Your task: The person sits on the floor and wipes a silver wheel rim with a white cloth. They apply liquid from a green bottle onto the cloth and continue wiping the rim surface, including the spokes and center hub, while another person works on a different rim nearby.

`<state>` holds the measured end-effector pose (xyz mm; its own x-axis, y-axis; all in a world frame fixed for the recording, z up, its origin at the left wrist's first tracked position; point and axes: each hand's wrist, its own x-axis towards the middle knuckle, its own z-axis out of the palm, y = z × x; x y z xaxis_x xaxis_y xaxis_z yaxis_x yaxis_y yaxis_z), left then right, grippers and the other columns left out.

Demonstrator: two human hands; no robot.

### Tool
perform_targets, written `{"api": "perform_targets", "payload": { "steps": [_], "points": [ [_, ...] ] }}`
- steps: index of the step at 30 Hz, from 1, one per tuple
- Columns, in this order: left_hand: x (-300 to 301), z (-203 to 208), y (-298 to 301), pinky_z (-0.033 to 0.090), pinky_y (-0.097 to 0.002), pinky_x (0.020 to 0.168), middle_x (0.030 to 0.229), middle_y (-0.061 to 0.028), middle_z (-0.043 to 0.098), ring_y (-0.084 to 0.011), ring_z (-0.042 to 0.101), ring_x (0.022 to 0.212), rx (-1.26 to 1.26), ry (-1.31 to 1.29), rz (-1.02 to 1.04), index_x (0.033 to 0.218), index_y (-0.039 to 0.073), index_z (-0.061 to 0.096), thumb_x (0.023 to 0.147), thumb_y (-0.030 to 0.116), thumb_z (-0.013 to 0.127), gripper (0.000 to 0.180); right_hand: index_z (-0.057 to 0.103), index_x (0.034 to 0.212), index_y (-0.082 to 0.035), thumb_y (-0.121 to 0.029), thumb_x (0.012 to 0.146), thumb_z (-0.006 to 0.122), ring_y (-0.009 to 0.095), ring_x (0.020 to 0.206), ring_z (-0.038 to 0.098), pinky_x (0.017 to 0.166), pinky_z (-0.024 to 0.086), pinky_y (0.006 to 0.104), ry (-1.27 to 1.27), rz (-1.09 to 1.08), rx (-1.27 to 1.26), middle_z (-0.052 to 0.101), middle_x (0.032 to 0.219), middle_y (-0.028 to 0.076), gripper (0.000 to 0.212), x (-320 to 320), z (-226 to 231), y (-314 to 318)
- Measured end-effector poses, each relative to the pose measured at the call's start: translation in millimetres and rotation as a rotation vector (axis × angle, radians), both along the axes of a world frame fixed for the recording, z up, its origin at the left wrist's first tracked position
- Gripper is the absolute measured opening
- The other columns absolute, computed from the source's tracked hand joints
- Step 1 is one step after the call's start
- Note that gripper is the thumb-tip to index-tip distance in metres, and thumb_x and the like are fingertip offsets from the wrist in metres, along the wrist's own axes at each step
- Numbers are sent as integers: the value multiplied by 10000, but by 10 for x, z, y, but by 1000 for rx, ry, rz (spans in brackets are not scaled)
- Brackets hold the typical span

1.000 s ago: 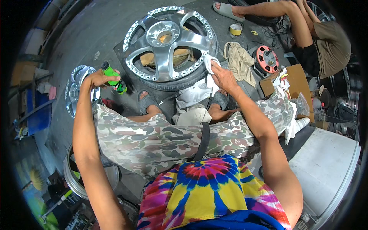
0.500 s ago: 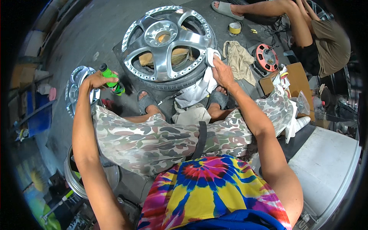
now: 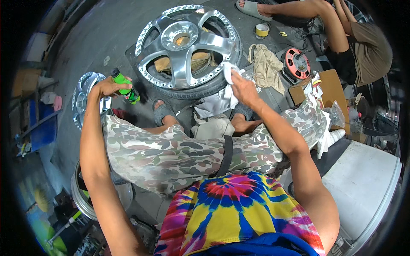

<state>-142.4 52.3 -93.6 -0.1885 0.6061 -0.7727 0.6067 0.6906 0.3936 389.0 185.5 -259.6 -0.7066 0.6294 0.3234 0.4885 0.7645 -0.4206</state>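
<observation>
Over the floor at the left, my left hand (image 3: 106, 87) is wrapped round a green bottle (image 3: 126, 87) with a black cap, which is tilted. My right hand (image 3: 244, 88) grips a white cloth (image 3: 229, 71) at the near right rim of a large polished wheel rim (image 3: 179, 77). Part of the cloth hangs down below that hand. The wheel rim lies flat on a black tire (image 3: 183, 93), just in front of my feet. Its spokes are shiny, and small bolt holes or studs line its edge.
A second wheel rim (image 3: 81, 100) stands behind my left hand. At right are a beige cloth (image 3: 266, 68), yellow tape (image 3: 262, 30), a red reel (image 3: 297, 64) and a cardboard box (image 3: 335, 94). Another person (image 3: 363, 51) sits at the upper right. A silver rim (image 3: 121, 196) is beside my left forearm.
My right hand has moved slightly left and down with the white cloth along the wheel's near right edge. The left hand and bottle have hardly moved.
</observation>
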Motion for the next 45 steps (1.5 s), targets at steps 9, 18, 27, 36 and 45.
{"api": "perform_targets", "payload": {
  "steps": [9, 18, 27, 36, 45],
  "points": [
    [132, 112, 64, 574, -367, 787, 1259, -46, 703, -214, 669, 1081, 36, 15, 3, 1352, 210, 688, 771, 587, 886, 720, 597, 1136, -58, -73, 919, 623, 394, 908, 735, 759, 618, 472, -44, 78, -9, 577, 1517, 116, 219, -15, 27, -4],
    [-205, -154, -180, 534, -308, 673, 1083, -46, 741, -160, 693, 868, -12, 27, 54, 1339, 178, 695, 815, 491, 902, 645, 594, 1144, -52, -112, 917, 655, 379, 833, 742, 718, 612, 476, -79, 87, -27, 587, 1513, 126, 243, -91, -3, -185],
    [31, 70, -72, 553, -339, 773, 1221, -46, 713, -179, 669, 1037, -10, 22, 45, 1376, 230, 677, 781, 607, 869, 730, 590, 1155, -40, -133, 914, 676, 265, 792, 742, 714, 601, 385, -93, 289, 38, 571, 1485, 103, 272, -695, -30, -749],
    [-167, -72, -173, 549, -301, 716, 1154, -26, 738, -163, 688, 951, -50, 21, 23, 1358, 237, 701, 791, 579, 876, 685, 612, 1183, -62, -96, 893, 654, 310, 835, 754, 725, 619, 434, -172, 164, 14, 587, 1521, 101, 295, -225, -72, -413],
    [-56, -8, -183, 542, -281, 697, 1132, 2, 735, -145, 688, 908, 11, 6, 83, 1359, 248, 697, 793, 590, 870, 684, 595, 1149, -53, -114, 920, 643, 396, 872, 736, 749, 608, 496, -109, -69, 29, 581, 1514, 117, 242, 47, 73, 273]
  ]
}}
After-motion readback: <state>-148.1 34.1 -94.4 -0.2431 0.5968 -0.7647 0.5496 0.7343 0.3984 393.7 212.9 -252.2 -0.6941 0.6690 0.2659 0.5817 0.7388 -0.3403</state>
